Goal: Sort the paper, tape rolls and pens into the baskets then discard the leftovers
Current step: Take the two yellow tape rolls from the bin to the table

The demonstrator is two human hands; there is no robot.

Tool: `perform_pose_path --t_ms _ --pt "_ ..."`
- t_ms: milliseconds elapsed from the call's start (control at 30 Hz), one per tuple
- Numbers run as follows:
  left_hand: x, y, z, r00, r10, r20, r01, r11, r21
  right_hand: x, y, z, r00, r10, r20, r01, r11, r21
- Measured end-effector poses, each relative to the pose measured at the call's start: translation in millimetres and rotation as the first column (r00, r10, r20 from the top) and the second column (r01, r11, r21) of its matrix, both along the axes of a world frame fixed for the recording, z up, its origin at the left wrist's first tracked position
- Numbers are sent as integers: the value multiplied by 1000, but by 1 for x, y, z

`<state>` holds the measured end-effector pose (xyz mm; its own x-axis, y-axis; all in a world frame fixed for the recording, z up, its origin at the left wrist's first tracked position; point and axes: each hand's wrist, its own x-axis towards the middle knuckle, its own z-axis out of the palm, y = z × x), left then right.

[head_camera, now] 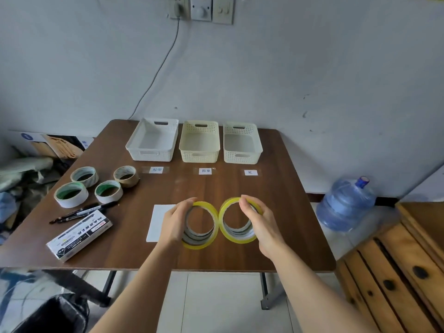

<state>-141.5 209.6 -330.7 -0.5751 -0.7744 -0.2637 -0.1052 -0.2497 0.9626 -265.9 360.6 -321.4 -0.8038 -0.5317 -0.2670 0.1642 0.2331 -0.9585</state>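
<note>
Left hand (pixel 176 222) has fingers clamped round one tape stack (pixel 200 245), right hand (pixel 260 224) round the other stack (pixel 236 239), both near 6 o'clock on the counter (pixel 240 183). Probably light, stiff, slippery between rolls; squeeze the ends together. Tape basket (pixel 150 155) sits at 11 o'clock.

Two bare arms reach forward from the bottom of the view, side by side, with the forearms coming closer together toward the hands. The left hand (pixel 176 221) has its fingers curled over the top of a bunch of thin yellow see-through tape rolls (pixel 201 245), with its palm on the bunch's left side. The right hand (pixel 260 223) does the same on the other side, its fingers hooked over the top of a second bunch of yellow tape rolls (pixel 236 239). The two hands are level with each other.
</note>
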Motion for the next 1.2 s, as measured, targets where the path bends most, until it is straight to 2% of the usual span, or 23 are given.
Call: perform_pose_path --t_ms 400,567,800,1000,1200 --pt "-45 -50 -32 973 -50 227 41 998 41 -53 -47 -43 992 69 105 -82 989 127" --pt "-52 -61 -50 954 -47 297 17 995 103 -71 -65 -59 975 132 178 -168 964 204" --pt "-66 -87 -68 875 -158 458 36 964 264 -88 -82 -83 931 175 319 -267 925 271" --pt "-71 -102 -79 846 -217 487 20 926 378 -100 -104 -92 904 227 363 -347 885 309" --pt "-67 -104 -87 845 -175 505 -61 907 417 -111 -128 -95 883 248 399 -390 861 327"
